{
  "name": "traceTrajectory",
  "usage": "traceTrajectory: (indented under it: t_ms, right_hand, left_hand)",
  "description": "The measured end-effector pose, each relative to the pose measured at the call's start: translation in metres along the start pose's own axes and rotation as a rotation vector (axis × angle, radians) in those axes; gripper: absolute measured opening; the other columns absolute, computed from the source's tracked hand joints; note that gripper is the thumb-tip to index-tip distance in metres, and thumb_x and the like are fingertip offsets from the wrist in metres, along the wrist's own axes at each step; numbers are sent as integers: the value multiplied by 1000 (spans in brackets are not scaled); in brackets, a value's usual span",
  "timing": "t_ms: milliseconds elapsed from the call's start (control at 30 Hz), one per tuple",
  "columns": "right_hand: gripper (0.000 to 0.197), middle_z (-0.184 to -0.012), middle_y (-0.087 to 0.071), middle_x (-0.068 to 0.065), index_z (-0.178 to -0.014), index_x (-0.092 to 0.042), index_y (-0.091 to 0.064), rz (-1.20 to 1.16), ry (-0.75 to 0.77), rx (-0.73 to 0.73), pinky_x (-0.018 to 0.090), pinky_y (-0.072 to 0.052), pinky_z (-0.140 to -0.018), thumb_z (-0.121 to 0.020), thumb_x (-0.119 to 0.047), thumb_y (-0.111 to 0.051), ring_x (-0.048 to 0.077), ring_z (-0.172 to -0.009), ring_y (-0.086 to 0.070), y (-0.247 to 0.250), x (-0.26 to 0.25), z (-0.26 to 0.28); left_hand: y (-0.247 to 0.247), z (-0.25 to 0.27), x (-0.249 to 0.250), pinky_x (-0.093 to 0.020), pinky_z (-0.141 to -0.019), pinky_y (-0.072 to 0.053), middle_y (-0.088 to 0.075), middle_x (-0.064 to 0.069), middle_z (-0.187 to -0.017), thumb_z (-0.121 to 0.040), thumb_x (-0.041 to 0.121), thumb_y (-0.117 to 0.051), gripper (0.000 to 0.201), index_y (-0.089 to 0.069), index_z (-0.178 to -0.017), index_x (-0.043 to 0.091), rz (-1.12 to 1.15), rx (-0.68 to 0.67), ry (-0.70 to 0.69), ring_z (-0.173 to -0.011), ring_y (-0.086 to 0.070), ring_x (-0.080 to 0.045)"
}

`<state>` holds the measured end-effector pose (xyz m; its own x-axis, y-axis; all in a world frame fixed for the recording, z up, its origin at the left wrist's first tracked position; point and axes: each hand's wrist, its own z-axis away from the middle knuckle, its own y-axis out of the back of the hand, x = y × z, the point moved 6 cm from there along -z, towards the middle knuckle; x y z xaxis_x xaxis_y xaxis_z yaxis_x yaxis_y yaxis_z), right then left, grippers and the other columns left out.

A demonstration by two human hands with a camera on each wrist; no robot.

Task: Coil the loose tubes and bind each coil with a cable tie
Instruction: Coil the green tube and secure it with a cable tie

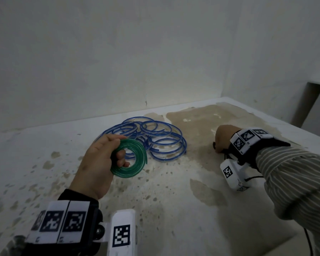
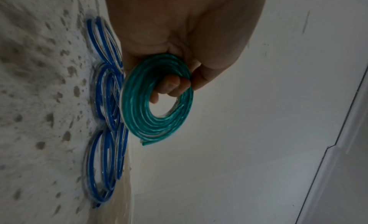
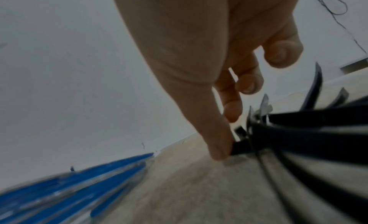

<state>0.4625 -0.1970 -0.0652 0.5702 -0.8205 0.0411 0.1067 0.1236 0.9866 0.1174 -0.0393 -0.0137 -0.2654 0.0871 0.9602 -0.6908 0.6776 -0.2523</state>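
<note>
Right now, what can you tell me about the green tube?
The green tube is glossy, translucent plastic by its look, wound into a flat spiral of several turns with an open middle. One cut end sticks out at the outer edge. The left hand holds it above the table, fingers curled through the middle. No tie is seen on it. The blue tube lies behind.

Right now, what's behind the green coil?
Behind the green coil, held up by the left hand, loose blue tube lies in loops on the table. The coil and hand cover the nearest loops, so I can't see how those lie.
</note>
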Motion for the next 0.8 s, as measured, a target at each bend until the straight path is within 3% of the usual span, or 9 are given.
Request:
traceTrajectory:
  t_ms: [33,100,167,200,367,500,600,800]
  right_hand:
    - [35,-46,-44,5,-45,-14,-53,-48,37,23,27,-47,-47,-72,-29,-69,22,-44,-42,9,-8,9]
    - [24,-67,-58,11,-69,-2,-69,-161,93,96,28,-43,-60,-81,-22,-65,25,-63,-53,36,-32,47]
    - [23,-85,-59,8,-87,-1,-68,-283,155,190,28,-40,-72,-87,-22,-61,22,-80,-53,64,-47,64]
    - [20,-88,-59,6,-87,-4,-65,-383,185,252,28,-39,-74,-88,-23,-58,20,-82,-53,76,-51,70]
    - [21,-74,-67,6,-71,-11,-54,-1047,327,312,23,-47,-55,-92,-13,-51,13,-57,-59,101,-88,100]
    - [12,-67,-65,8,-78,-4,-58,-1617,551,86,21,-52,-54,-89,-3,-54,12,-51,-57,105,-142,143]
    - [9,-67,-68,8,-81,-1,-63,-1743,718,-26,19,-54,-55,-83,4,-56,13,-55,-61,103,-176,171]
    - [11,-68,-70,5,-77,-5,-64,-1735,856,40,20,-54,-57,-82,3,-58,13,-57,-64,92,-215,193]
  left_hand:
    - [0,0,0,-20,-44,-43,-44,1,-48,-98,6,-33,27,-56,-85,7,-9,-2,-4,-40,-38,-11]
    - [2,-2,0,-18,-45,-41,-46,2,-49,-98,7,-33,26,-57,-86,8,-34,1,-6,-42,-39,-11]
    - [5,-2,-1,-19,-46,-38,-48,2,-50,-98,9,-35,25,-57,-88,11,-59,7,4,-44,-42,-10]
    - [6,-2,-2,-19,-47,-38,-48,2,-51,-98,10,-35,24,-58,-88,12,-67,9,8,-44,-42,-10]
    - [9,-2,-3,-24,-50,-42,-49,0,-53,-97,10,-38,25,-62,-89,12,-48,8,8,-44,-44,-10]
    - [19,-2,1,-23,-51,-42,-46,0,-53,-97,9,-38,25,-62,-91,9,-27,77,-14,-46,-40,-10]
    - [31,0,6,-22,-48,-40,-43,-1,-53,-98,9,-37,28,-62,-86,11,-38,147,-51,-44,-37,-8]
    - [63,5,14,-24,-52,-37,-40,-2,-57,-99,10,-36,28,-59,-84,13,-82,274,-114,-45,-35,-9]
